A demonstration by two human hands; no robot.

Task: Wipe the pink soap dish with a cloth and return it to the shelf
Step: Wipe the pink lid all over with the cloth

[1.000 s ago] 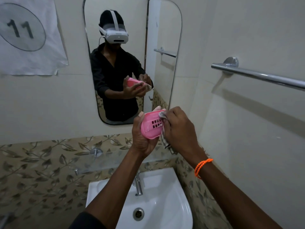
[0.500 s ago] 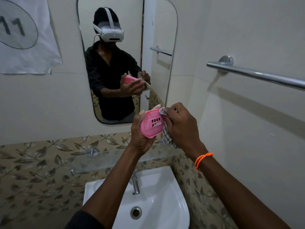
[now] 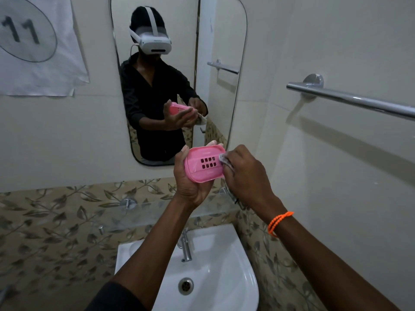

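My left hand [image 3: 190, 185] grips the pink soap dish [image 3: 203, 163] from below and behind, holding it tilted with its slotted bottom facing me. My right hand [image 3: 244, 176] is closed on a grey checked cloth [image 3: 224, 161] and presses it against the dish's right end. Most of the cloth is hidden inside my fist, with a bit hanging below my wrist. Both hands are raised above the glass shelf [image 3: 157, 212], which runs along the wall under the mirror.
A white sink [image 3: 226, 265] with a chrome tap [image 3: 185, 248] lies directly below my arms. A mirror [image 3: 179, 75] hangs on the far wall, a numbered paper sheet [image 3: 38, 46] to its left. A chrome towel rail [image 3: 350, 99] juts from the right wall.
The dish has been turned so more of its slotted bottom faces me. My right hand with the cloth has shifted along the dish's right end.
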